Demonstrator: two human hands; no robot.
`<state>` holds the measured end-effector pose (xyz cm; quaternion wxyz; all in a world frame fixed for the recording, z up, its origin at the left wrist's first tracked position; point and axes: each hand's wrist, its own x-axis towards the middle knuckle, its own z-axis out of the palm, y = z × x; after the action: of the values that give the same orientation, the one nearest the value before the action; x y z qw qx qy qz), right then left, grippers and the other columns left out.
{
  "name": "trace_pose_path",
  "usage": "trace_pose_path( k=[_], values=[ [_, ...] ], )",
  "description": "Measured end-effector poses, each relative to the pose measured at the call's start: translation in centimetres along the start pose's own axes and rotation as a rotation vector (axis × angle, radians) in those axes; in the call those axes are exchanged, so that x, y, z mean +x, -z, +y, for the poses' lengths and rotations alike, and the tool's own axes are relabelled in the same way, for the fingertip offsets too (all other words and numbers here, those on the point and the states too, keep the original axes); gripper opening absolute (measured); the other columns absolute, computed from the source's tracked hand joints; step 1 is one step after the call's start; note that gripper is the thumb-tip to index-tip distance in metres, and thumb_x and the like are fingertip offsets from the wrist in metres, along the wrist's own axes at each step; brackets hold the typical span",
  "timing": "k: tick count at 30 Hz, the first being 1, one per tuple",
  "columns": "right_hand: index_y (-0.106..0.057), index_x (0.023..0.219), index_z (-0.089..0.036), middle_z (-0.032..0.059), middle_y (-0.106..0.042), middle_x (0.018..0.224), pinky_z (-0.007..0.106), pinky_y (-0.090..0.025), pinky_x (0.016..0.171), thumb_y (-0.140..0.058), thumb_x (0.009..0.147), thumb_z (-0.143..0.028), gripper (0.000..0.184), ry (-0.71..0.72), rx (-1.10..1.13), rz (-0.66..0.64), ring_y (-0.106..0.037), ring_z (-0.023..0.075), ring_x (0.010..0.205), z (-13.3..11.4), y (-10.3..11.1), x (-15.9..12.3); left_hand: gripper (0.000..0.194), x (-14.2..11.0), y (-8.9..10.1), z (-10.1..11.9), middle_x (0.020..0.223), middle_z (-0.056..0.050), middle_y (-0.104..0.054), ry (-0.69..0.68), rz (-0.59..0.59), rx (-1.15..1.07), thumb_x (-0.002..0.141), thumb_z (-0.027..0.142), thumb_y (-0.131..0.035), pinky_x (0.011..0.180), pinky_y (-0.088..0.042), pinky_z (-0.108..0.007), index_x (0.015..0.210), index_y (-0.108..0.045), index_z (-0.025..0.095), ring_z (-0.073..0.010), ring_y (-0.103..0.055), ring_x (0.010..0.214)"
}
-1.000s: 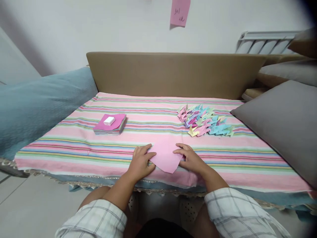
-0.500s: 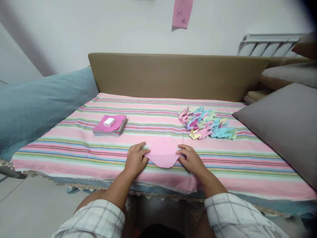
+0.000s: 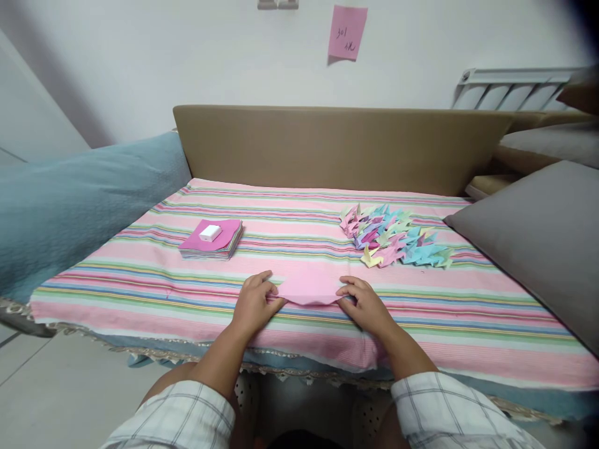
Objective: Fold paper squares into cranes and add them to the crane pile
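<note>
A sheet of pink paper [image 3: 309, 288] lies on the striped cloth in front of me, its near edge turned up along a crease. My left hand [image 3: 256, 300] pinches the left end of that crease between thumb and fingers. At the right end, my right hand [image 3: 364, 302] grips the paper the same way. Beyond my right hand is a cluster of folded paper cranes [image 3: 393, 240] in pink, blue, purple, green and yellow. A stack of coloured paper [image 3: 229, 236] sits to the far left, with a small white block [image 3: 210, 233] on top.
The striped cloth [image 3: 140, 299] covers a sofa seat with a tan backrest [image 3: 337, 149]. A blue armrest [image 3: 93, 193] bounds the left side, a grey cushion [image 3: 538, 237] the right. A pink note [image 3: 347, 32] hangs on the wall.
The near flap of the pink paper, which hung toward me, is now folded up and away along the crease. Both hands stay at its two ends. The view has tilted slightly up.
</note>
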<state>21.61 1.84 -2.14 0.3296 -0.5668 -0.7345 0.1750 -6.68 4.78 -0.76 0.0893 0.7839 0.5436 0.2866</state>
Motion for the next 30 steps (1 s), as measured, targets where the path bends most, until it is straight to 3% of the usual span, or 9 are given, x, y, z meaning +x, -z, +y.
trace_pose_path(
  k=[4,12,18,22,25,27,30],
  values=[
    [-0.068,0.083,-0.022,0.0098,-0.056,0.119,0.042,-0.036,0.098,-0.052,0.081,-0.041,0.025,-0.053,0.017,-0.003,-0.048,0.0249,0.114,-0.1,0.1,0.2,0.025,0.2,0.2,-0.4,0.122,-0.008,-0.058,0.096,-0.014,-0.022,0.072,0.046,-0.063,0.099,-0.037,-0.041,0.07,-0.067,0.021,-0.0273,-0.047,0.117],
    [-0.06,0.066,-0.02,0.0102,-0.061,0.108,0.041,-0.037,0.094,-0.047,0.083,-0.043,0.032,-0.154,-0.064,0.101,-0.051,0.0241,0.106,0.1,-0.8,1.1,0.026,0.4,0.0,0.2,0.111,-0.009,-0.063,0.114,0.032,0.02,0.078,0.041,-0.057,0.097,-0.038,-0.041,0.065,-0.065,0.02,-0.0258,-0.05,0.113],
    [-0.052,0.06,-0.02,0.009,-0.06,0.11,0.037,-0.036,0.094,-0.049,0.081,-0.04,0.029,-0.197,-0.129,0.099,-0.05,0.0226,0.106,-0.2,-1.1,1.2,0.027,0.5,-0.1,0.2,0.103,-0.01,-0.065,0.08,0.056,0.055,0.078,0.038,-0.056,0.094,-0.041,-0.041,0.058,-0.057,0.019,-0.0257,-0.052,0.112],
    [-0.051,0.06,-0.02,0.0093,-0.06,0.11,0.036,-0.036,0.093,-0.051,0.081,-0.038,0.028,-0.205,-0.158,0.094,-0.05,0.0225,0.106,-0.2,-1.2,1.2,0.014,0.3,-0.2,0.5,0.112,-0.01,-0.063,0.058,0.109,0.119,0.076,0.033,-0.061,0.094,-0.041,-0.043,0.074,-0.06,0.019,-0.0264,-0.053,0.11],
    [-0.051,0.06,-0.02,0.0095,-0.061,0.109,0.036,-0.036,0.093,-0.052,0.08,-0.038,0.027,-0.194,-0.172,0.094,-0.051,0.0225,0.105,-0.2,-1.2,1.3,0.019,-0.4,-0.8,1.8,0.129,-0.009,-0.053,-0.027,0.207,0.253,0.081,0.027,-0.056,0.104,-0.027,-0.054,0.098,-0.061,0.021,-0.0285,-0.047,0.118],
    [-0.051,0.061,-0.02,0.0095,-0.061,0.108,0.036,-0.036,0.093,-0.052,0.081,-0.038,0.027,-0.185,-0.177,0.089,-0.051,0.0224,0.105,-0.2,-1.3,1.3,0.024,-1.0,-1.6,3.2,0.132,-0.006,-0.052,-0.218,0.143,0.299,0.086,0.026,-0.048,0.109,-0.019,-0.054,0.108,-0.06,0.024,-0.0262,-0.042,0.124],
    [-0.052,0.061,-0.02,0.0097,-0.061,0.108,0.036,-0.036,0.093,-0.051,0.081,-0.038,0.027,-0.175,-0.196,0.084,-0.051,0.0225,0.105,-0.1,-1.3,1.3,0.048,-2.1,-3.1,5.2,0.14,-0.007,-0.044,-0.423,-0.02,0.312,0.085,0.045,-0.048,0.11,-0.02,-0.05,0.127,-0.048,0.022,-0.027,-0.031,0.133]
  ],
)
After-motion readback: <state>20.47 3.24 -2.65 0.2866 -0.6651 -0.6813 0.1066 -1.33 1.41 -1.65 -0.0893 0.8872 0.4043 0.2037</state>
